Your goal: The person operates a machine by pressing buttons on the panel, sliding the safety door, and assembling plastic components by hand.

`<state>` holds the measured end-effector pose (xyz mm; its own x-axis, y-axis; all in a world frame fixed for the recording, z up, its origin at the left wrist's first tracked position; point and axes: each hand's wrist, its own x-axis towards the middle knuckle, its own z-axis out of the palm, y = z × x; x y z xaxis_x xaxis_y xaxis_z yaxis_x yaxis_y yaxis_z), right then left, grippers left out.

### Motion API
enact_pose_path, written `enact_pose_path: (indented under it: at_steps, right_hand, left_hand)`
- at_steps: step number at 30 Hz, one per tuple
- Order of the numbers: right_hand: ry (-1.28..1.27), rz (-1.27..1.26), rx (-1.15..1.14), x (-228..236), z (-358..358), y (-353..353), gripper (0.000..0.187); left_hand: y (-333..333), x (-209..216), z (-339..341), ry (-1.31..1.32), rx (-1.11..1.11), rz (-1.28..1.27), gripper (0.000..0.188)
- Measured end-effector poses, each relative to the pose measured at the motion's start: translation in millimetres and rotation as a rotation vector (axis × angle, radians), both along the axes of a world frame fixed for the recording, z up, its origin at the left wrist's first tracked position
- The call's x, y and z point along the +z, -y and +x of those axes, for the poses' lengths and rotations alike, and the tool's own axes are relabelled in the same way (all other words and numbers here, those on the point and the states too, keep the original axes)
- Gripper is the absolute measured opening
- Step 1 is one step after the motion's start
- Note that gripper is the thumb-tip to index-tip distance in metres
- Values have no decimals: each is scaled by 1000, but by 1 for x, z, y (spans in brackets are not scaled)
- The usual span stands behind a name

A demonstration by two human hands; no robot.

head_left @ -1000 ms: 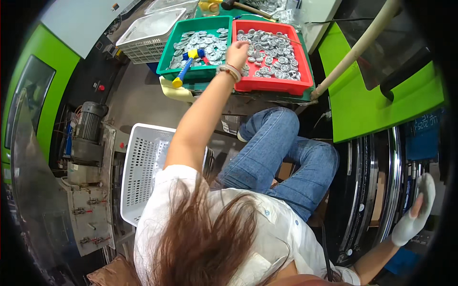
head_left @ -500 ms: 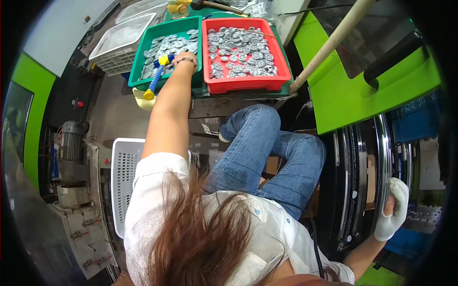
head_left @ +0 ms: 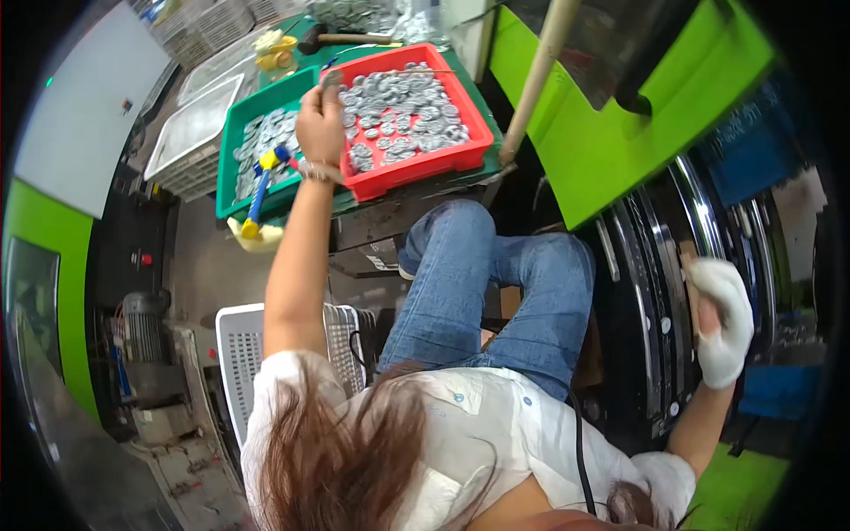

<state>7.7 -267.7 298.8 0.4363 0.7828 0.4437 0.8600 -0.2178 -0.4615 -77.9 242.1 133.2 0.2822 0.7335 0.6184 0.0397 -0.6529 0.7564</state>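
Note:
My left hand (head_left: 320,128), bare with a bracelet at the wrist, is raised over the edge between the green tray (head_left: 228,159) and the red tray (head_left: 381,182). Its fingertips pinch a small round grey disc (head_left: 332,79). Similar patterned grey discs (head_left: 403,97) lie heaped in both trays. On the green tray's near rim rests a blue and yellow hammer (head_left: 260,190). At the far right my right hand (head_left: 724,320), in a white glove with the thumb bare, hovers beside the machine's chrome bars (head_left: 699,208). Its fingers are loosely bent and apart from the thumb, holding nothing visible.
A dark mallet (head_left: 354,39) and a yellow container (head_left: 276,55) stand behind the trays. A wooden pole (head_left: 537,84) rises at the table's right, beside a green machine panel (head_left: 580,146). White crates (head_left: 190,128) are at left; a white basket (head_left: 237,354) stands below my left arm.
My left hand has come up out of the green tray toward the red tray with a disc in its fingertips. My right hand has shifted up along the bars. The view has turned slightly.

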Motion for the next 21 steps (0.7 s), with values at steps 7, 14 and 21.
enact_pose_path:
  at_steps: [7, 14, 21]
  right_hand:
    - [-260, 62, 14, -27, 10, -59, 38]
    - [-540, 200, -108, -41, 5, -57, 20]
    - [449, 168, 14, -48, 7, -55, 31]
  left_hand:
    - [245, 63, 7, -45, -1165, -666, 18]
    - [283, 76, 13, -75, -1259, -684, 29]
    - [285, 69, 11, -53, -1491, -1172, 32]
